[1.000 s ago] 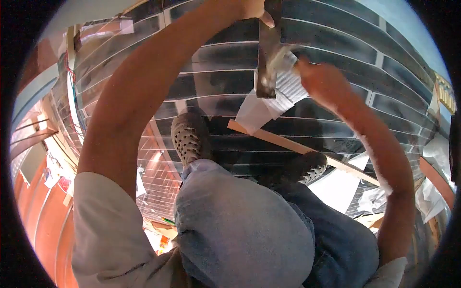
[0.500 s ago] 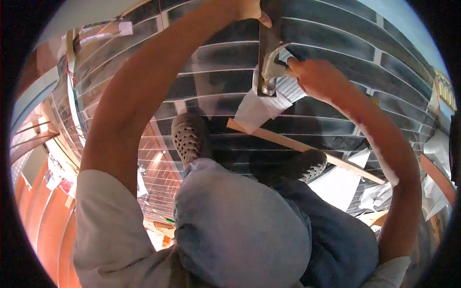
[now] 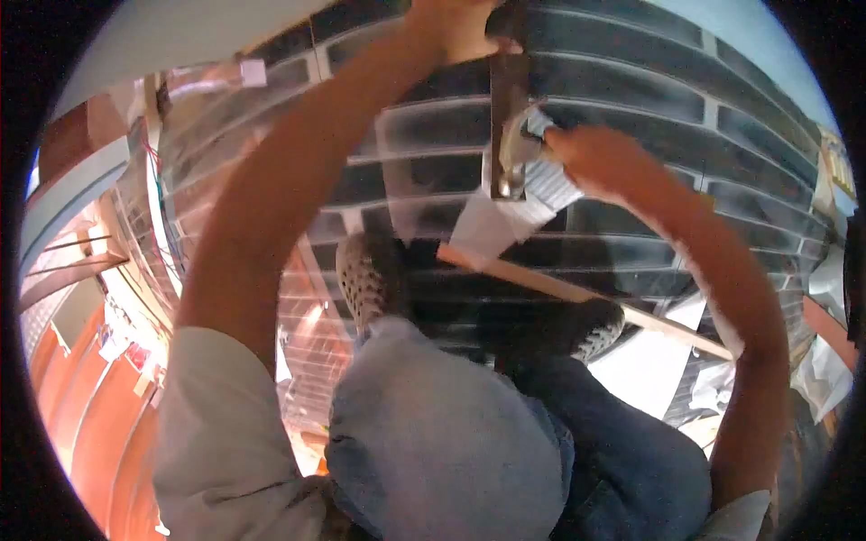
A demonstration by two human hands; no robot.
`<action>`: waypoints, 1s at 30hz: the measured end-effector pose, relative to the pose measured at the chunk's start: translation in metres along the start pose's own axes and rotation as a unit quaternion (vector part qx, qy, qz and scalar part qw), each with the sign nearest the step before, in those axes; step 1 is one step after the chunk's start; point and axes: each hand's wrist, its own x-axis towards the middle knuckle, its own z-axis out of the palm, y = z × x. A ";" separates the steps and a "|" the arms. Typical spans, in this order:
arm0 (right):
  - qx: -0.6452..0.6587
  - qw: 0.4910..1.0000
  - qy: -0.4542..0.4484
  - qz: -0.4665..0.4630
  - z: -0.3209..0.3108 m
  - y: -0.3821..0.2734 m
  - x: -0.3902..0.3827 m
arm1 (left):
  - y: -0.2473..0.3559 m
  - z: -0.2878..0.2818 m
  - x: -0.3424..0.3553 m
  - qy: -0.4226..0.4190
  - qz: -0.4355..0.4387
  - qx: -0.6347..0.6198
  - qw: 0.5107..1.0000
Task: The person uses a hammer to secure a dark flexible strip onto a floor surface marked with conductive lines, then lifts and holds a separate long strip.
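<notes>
My right hand [image 3: 595, 160] is closed round the handle of a claw hammer [image 3: 516, 151]. The hammer's metal head lies at the near end of a long, narrow dark bar [image 3: 502, 99]; whether they touch I cannot tell. Farther up, my left hand [image 3: 460, 32] grips that bar with the thumb across it, partly cut off by the upper edge of the picture. Beneath the bar's near end lie folded grey-white ribbed sheets [image 3: 552, 187] and a thin translucent white sheet [image 3: 487, 230].
Dark slats with pale gaps [image 3: 622, 104] spread beneath me. A thin wooden strip [image 3: 532, 278] runs diagonally in front of my shoes [image 3: 365, 279]. White sheets [image 3: 645, 365] lie at the right, coloured wires [image 3: 158, 194] at the left, and orange-red panels [image 3: 90, 433] at the lower left.
The whole view has shifted slightly, so things sit a little lower and to the right. Both hands keep their holds, and the hammer stays by the bar's near end.
</notes>
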 end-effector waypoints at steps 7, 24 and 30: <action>-0.017 0.999 0.034 -0.007 -0.004 -0.010 -0.007 | -0.007 0.029 -0.001 0.161 -0.038 0.002 0.986; -0.005 0.999 0.050 -0.006 -0.009 -0.007 -0.012 | -0.023 0.040 0.008 0.101 0.035 -0.105 0.989; -0.022 1.000 0.009 0.007 -0.014 0.007 -0.019 | -0.016 0.036 0.009 0.135 0.026 -0.077 0.987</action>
